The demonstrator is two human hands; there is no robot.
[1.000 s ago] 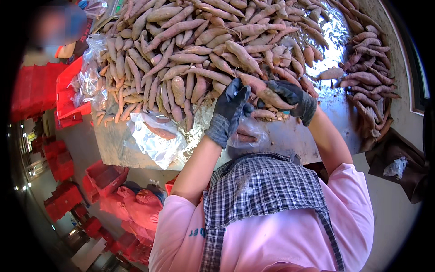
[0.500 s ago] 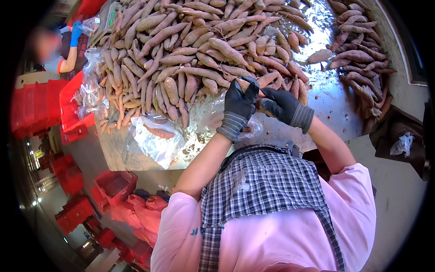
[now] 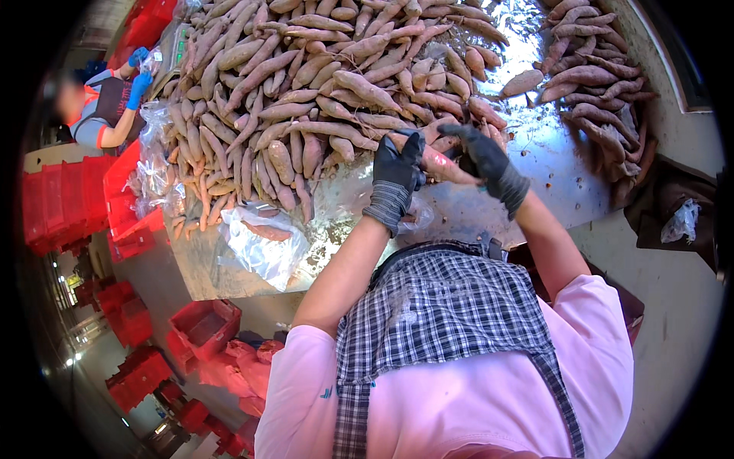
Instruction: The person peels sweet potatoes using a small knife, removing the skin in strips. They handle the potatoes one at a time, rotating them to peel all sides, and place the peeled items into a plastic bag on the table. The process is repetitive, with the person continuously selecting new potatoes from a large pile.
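Note:
In the middle, my left hand (image 3: 397, 164), in a black glove with a grey cuff, is closed around one end of a reddish sweet potato (image 3: 446, 167). The root points to the right, its skin shiny in the light. My right hand (image 3: 493, 164), gloved the same way, hovers by its other end with fingers apart and curved; it does not appear to grip the root. Just beyond both hands lies a big heap of sweet potatoes (image 3: 306, 99) on the metal table (image 3: 547, 183). A clear plastic bag (image 3: 264, 249) with a sweet potato in it lies left of my forearm.
A second pile of sweet potatoes (image 3: 600, 84) lines the table's right side. Clear bags (image 3: 157, 145) hang by a red crate (image 3: 126, 203) at the left. More red crates (image 3: 202, 325) stand on the floor. A co-worker (image 3: 107, 107) in blue gloves stands at the far left.
My right hand has come off the sweet potato and spread its fingers, moving slightly right. More of the root now shows. The co-worker's second gloved hand has come into view.

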